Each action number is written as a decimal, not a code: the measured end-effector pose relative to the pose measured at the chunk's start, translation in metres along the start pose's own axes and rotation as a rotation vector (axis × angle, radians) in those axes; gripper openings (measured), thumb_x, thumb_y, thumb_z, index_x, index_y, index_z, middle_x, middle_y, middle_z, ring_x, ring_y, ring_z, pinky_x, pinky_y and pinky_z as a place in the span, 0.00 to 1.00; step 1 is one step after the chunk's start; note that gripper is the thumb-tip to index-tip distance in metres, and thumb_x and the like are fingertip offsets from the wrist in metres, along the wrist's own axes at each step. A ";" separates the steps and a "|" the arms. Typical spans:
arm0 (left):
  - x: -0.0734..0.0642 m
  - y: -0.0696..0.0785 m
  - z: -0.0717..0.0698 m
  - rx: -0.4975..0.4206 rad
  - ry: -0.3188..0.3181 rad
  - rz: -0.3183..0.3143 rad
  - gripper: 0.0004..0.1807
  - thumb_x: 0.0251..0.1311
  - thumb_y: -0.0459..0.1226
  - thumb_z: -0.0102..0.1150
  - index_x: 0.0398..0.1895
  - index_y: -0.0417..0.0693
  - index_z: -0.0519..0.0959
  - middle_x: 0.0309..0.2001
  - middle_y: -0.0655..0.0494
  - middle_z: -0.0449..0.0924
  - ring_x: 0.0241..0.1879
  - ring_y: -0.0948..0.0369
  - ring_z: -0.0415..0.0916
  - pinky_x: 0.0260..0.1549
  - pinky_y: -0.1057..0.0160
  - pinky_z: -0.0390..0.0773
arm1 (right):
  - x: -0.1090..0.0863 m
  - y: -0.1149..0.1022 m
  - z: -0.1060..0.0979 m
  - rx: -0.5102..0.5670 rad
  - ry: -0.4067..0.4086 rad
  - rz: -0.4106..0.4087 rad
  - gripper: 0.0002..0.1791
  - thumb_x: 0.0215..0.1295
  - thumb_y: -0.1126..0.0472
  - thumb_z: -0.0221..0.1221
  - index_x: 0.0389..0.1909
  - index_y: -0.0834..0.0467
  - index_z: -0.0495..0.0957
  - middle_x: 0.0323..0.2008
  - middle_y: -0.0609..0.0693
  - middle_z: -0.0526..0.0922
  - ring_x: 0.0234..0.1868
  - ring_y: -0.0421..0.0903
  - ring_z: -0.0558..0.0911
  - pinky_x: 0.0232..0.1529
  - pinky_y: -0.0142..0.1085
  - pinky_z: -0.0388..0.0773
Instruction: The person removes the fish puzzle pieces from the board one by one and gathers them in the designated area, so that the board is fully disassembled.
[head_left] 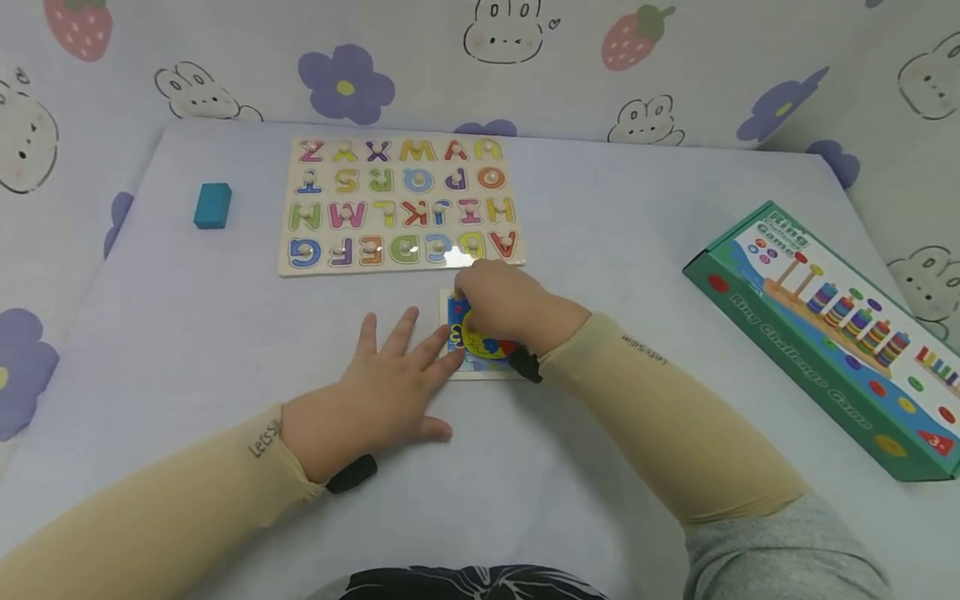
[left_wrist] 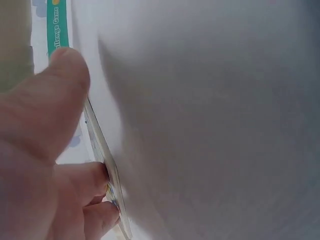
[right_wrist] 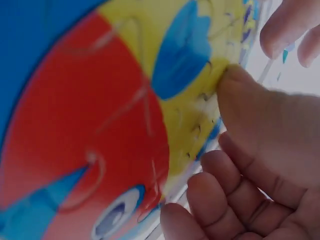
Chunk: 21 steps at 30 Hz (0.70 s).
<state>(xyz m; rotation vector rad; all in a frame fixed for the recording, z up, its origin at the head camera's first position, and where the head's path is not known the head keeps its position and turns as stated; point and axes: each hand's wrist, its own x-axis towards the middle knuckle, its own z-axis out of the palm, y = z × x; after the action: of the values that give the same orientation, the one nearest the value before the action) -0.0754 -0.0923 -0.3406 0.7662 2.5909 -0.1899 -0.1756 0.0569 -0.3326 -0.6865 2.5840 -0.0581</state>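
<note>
A small jigsaw puzzle (head_left: 486, 345) with a yellow, red and blue fish lies on the table in front of me. My left hand (head_left: 382, 379) is spread flat, two fingertips touching the puzzle's left side. Over its upper part bends my right hand (head_left: 502, 304), its fingers curled. In the right wrist view, the right thumb (right_wrist: 240, 95) rests on the yellow part of the fish puzzle (right_wrist: 125, 100), while the other fingers curl near its edge. Whether they pinch anything is hidden. The left wrist view shows the puzzle board's thin edge (left_wrist: 104, 145) beside the left fingers (left_wrist: 97, 215).
Beyond the puzzle lies a wooden alphabet board (head_left: 401, 204) with knobbed letters. A teal block (head_left: 213, 206) sits at the far left of the white-covered table (head_left: 187, 333). On the right, a green Ring Challenge Game box (head_left: 817, 333) lies at an angle.
</note>
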 end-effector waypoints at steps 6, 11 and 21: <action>0.001 -0.001 -0.001 0.004 0.008 0.011 0.48 0.54 0.71 0.50 0.76 0.63 0.54 0.78 0.54 0.46 0.76 0.40 0.33 0.65 0.26 0.37 | 0.002 -0.002 -0.001 0.002 -0.014 -0.008 0.22 0.59 0.58 0.68 0.53 0.59 0.76 0.47 0.52 0.81 0.47 0.47 0.77 0.58 0.39 0.75; 0.001 -0.001 -0.002 0.018 0.017 0.022 0.48 0.54 0.71 0.48 0.75 0.63 0.55 0.78 0.53 0.47 0.76 0.41 0.34 0.64 0.26 0.37 | 0.004 0.000 0.000 0.016 -0.021 -0.008 0.23 0.59 0.57 0.68 0.53 0.58 0.76 0.48 0.52 0.81 0.48 0.47 0.76 0.59 0.39 0.75; 0.001 0.000 -0.003 0.017 0.026 0.033 0.47 0.55 0.71 0.49 0.75 0.62 0.56 0.78 0.53 0.48 0.77 0.42 0.34 0.64 0.26 0.37 | 0.006 0.005 0.003 0.027 -0.017 -0.013 0.23 0.60 0.57 0.66 0.55 0.58 0.75 0.50 0.52 0.78 0.50 0.47 0.73 0.60 0.39 0.73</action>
<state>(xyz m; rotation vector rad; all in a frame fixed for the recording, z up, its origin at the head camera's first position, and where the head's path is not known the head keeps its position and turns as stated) -0.0773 -0.0915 -0.3378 0.8225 2.6022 -0.1939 -0.1810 0.0589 -0.3381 -0.6913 2.5581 -0.0915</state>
